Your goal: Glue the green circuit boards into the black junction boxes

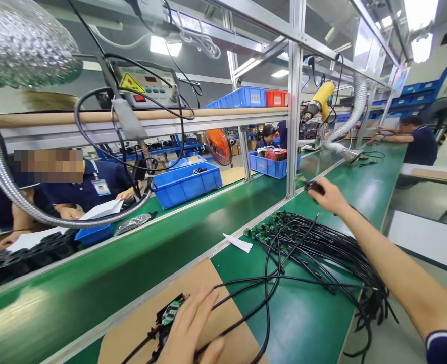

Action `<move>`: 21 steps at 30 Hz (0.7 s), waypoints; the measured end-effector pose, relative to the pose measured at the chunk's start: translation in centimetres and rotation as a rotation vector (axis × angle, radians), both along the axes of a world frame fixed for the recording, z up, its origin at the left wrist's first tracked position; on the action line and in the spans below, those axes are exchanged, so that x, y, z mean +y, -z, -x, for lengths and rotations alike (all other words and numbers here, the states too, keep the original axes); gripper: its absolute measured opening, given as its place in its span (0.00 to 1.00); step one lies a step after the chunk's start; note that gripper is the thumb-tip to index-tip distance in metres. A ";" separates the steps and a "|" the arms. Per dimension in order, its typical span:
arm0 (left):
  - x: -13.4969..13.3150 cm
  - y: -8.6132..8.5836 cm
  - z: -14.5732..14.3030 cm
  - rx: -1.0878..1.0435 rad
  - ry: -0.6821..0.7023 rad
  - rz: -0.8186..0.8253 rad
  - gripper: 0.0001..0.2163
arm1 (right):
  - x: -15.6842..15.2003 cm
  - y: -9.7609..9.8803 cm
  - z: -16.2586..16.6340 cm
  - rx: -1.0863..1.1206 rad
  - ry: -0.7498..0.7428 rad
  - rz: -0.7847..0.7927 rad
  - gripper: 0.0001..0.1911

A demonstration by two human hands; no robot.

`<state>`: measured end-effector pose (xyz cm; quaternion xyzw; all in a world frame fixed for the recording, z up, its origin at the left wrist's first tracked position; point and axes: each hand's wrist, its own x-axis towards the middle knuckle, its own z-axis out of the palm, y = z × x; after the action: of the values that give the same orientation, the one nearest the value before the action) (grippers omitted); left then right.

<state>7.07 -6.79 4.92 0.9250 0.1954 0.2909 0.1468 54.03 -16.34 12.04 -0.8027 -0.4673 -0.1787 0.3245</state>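
Note:
My left hand (193, 331) lies at the bottom edge on a brown cardboard mat (140, 323), fingers stretched flat and pressing on black cables beside a small black part with a green circuit board (170, 312). My right hand (327, 196) reaches far out over the green bench, its fingers closed on a small dark object (313, 186) that I cannot make out. A bundle of black cables with green connector ends (306, 245) lies under my right forearm. One cable runs from the bundle toward my left hand.
A white slip (238, 242) lies by the conveyor's rail. The green conveyor belt (132, 253) runs along the left, with blue bins (187, 183) beyond it. An aluminium post (293, 116) stands near my right hand. Other workers sit across and far right. A flexible metal hose (14, 194) curves at left.

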 end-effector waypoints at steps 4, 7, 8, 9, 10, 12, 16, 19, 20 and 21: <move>1.1 -4.5 -10.2 -0.202 0.123 0.558 0.23 | 1.5 1.1 8.6 -0.125 -0.504 0.051 0.09; 1.7 -4.6 -15.4 -0.296 0.174 0.637 0.15 | 1.4 2.1 12.2 -0.174 -0.665 0.065 0.07; 1.7 -4.4 -16.2 -0.313 0.157 0.622 0.13 | 1.4 2.2 12.6 -0.183 -0.676 0.067 0.07; 1.7 -4.3 -16.8 -0.327 0.131 0.601 0.12 | 1.4 2.2 12.7 -0.191 -0.674 0.072 0.06; 1.6 -4.3 -17.1 -0.347 0.106 0.580 0.12 | 1.5 2.2 12.5 -0.197 -0.661 0.081 0.07; 1.2 -4.8 -17.5 -0.390 0.072 0.531 0.10 | 1.9 2.1 11.9 -0.209 -0.616 0.111 0.07; 0.5 -6.9 -18.8 -0.475 0.061 0.464 0.10 | 3.4 1.4 9.8 -0.229 -0.470 0.164 0.08; 0.7 -7.4 -19.4 -0.537 0.058 0.489 0.10 | 4.4 0.4 7.6 -0.231 -0.322 0.142 0.15; 1.0 -7.3 -19.4 -0.564 0.050 0.509 0.10 | 4.6 0.1 6.9 -0.225 -0.281 0.134 0.18; 1.3 -7.2 -19.2 -0.595 0.037 0.536 0.10 | 4.7 -0.2 6.3 -0.215 -0.245 0.129 0.21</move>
<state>26.32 -5.46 12.13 0.7326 0.1967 0.4823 0.4381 47.73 -11.60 12.20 -0.7352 -0.6042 -0.1922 0.2399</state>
